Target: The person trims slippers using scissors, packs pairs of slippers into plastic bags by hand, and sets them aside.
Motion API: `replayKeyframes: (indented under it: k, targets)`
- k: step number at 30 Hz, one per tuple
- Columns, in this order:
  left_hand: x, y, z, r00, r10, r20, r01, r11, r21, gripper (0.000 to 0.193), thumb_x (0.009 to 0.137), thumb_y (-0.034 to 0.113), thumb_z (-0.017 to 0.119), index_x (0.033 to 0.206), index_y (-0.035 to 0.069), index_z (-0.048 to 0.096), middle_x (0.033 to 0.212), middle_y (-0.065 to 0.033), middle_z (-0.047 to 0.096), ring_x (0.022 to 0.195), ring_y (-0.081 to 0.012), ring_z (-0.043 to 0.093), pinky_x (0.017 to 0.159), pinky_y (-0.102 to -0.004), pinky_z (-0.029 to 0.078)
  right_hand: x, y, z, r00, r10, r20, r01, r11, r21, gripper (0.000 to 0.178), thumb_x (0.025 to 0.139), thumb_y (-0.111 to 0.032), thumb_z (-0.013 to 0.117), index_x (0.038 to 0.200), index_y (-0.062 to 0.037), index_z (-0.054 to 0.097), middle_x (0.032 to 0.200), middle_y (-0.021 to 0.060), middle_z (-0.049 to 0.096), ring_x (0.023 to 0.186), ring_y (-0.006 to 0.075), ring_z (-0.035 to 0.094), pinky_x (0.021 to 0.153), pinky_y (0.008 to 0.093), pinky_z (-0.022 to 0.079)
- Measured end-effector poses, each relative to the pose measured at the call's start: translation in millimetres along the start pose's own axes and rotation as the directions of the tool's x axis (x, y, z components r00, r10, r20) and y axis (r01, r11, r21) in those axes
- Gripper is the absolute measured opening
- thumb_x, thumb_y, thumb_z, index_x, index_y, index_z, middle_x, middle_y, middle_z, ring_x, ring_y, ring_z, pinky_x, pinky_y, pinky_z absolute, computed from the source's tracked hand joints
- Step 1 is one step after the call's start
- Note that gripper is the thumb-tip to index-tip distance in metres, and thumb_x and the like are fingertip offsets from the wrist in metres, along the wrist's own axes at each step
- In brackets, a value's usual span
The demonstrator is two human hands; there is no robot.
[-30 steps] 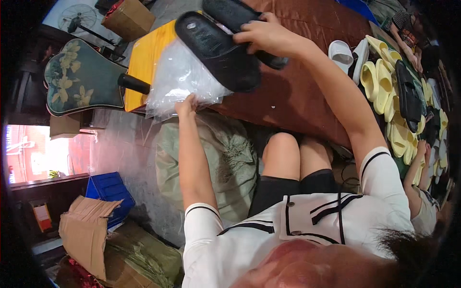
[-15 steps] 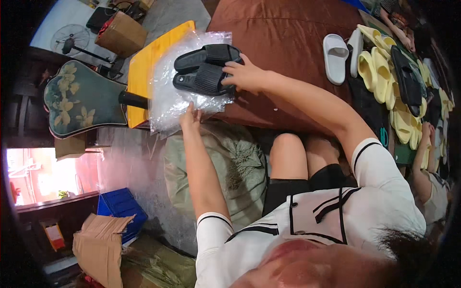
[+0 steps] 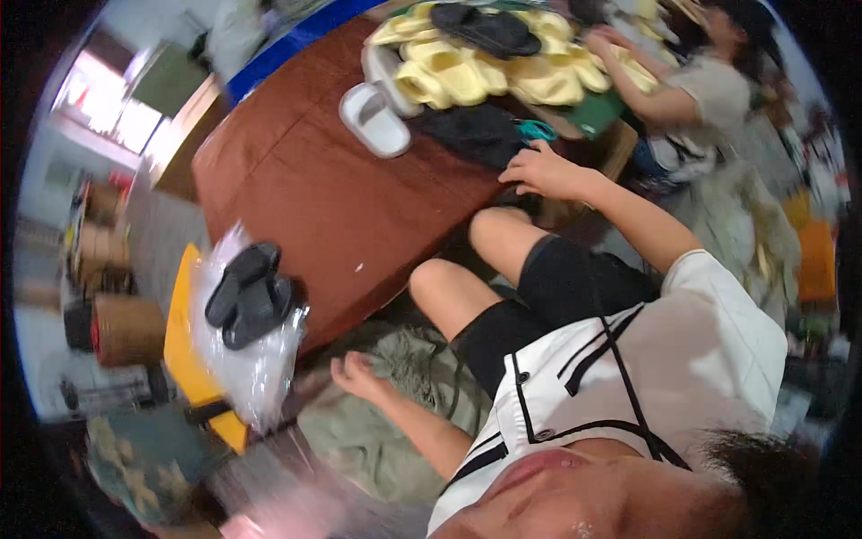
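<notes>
My right hand (image 3: 543, 171) hovers at the edge of the brown-covered table (image 3: 296, 171), its fingers apart and loosely bent. Nearest to it are a black cloth (image 3: 476, 135) and teal-handled scissors (image 3: 536, 129). Over a grey-green sack (image 3: 395, 440), my left hand (image 3: 359, 375) is held with empty, loosely spread fingers. A pair of black slippers (image 3: 251, 296) lies on clear plastic bags (image 3: 260, 377), away from both hands. Beyond the cloth, a white slipper (image 3: 375, 121) rests on the table.
Yellow slippers (image 3: 458, 76) are heaped at the far side, with a black slipper (image 3: 485, 29) on top. A co-worker (image 3: 709, 99) reaches toward the heap at the right. At the left stand a yellow board (image 3: 184, 332), a patterned chair (image 3: 148, 458) and a cardboard box (image 3: 130, 331).
Both hands have left the black slippers and plastic bags. My right hand has moved over to the scissors and black cloth; the view has swung to the right.
</notes>
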State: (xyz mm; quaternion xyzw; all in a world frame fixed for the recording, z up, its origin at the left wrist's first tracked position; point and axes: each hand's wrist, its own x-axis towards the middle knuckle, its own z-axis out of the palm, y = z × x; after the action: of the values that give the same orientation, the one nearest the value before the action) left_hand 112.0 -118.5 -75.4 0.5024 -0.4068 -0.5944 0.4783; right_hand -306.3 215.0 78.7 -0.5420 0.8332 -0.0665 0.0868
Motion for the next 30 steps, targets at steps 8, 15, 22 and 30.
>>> replayKeyframes:
  k: [8, 15, 22, 30]
  targets:
    - [-202.8, -45.2, 135.6, 0.720, 0.159, 0.676, -0.482, 0.815, 0.321, 0.024, 0.095, 0.003, 0.059, 0.117, -0.006, 0.063, 0.113, -0.0185, 0.068, 0.100, -0.0271, 0.066, 0.089, -0.0372, 0.054, -250.5, 42.8, -7.9, 0.903, 0.426, -0.051, -0.428, 0.887, -0.174, 0.039, 0.094, -0.037, 0.066, 0.129, -0.0203, 0.062, 0.110, 0.0080, 0.067, 0.115, 0.0281, 0.060, 0.098, 0.0624, 0.035]
    - [-217.0, -25.9, 190.6, 0.369, 0.380, 0.848, -0.802, 0.591, 0.084, 0.027, 0.098, 0.007, 0.055, 0.119, -0.006, 0.066, 0.109, -0.0214, 0.071, 0.098, -0.0348, 0.069, 0.085, -0.0421, 0.056, -443.2, 43.7, -53.6, 0.429, 0.842, -0.327, -0.902, 0.418, -0.108, 0.039, 0.090, -0.028, 0.071, 0.128, -0.0189, 0.067, 0.114, 0.0095, 0.070, 0.114, 0.0303, 0.062, 0.097, 0.0587, 0.042]
    - [-224.0, -72.5, 204.3, 0.294, -0.180, 0.939, -0.878, 0.337, 0.340, 0.032, 0.088, 0.011, 0.064, 0.117, -0.001, 0.070, 0.106, -0.0248, 0.072, 0.096, -0.0400, 0.070, 0.084, -0.0458, 0.054, -586.6, 91.3, -8.6, 0.019, 0.954, -0.299, -0.992, 0.055, 0.111, 0.047, 0.086, -0.026, 0.074, 0.131, -0.0185, 0.063, 0.111, 0.0141, 0.071, 0.106, 0.0364, 0.067, 0.086, 0.0546, 0.051]
    - [-234.1, -86.1, 210.0, 0.154, -0.060, 0.986, -0.963, 0.214, 0.164, 0.027, 0.093, 0.008, 0.062, 0.117, 0.002, 0.071, 0.099, -0.0201, 0.075, 0.082, -0.0346, 0.071, 0.075, -0.0449, 0.056, -564.5, 125.4, 64.8, -0.196, 0.981, -0.003, -0.980, -0.195, -0.044, 0.036, 0.092, -0.017, 0.061, 0.128, -0.0146, 0.065, 0.128, 0.0156, 0.066, 0.123, 0.0375, 0.059, 0.097, 0.0787, 0.034]
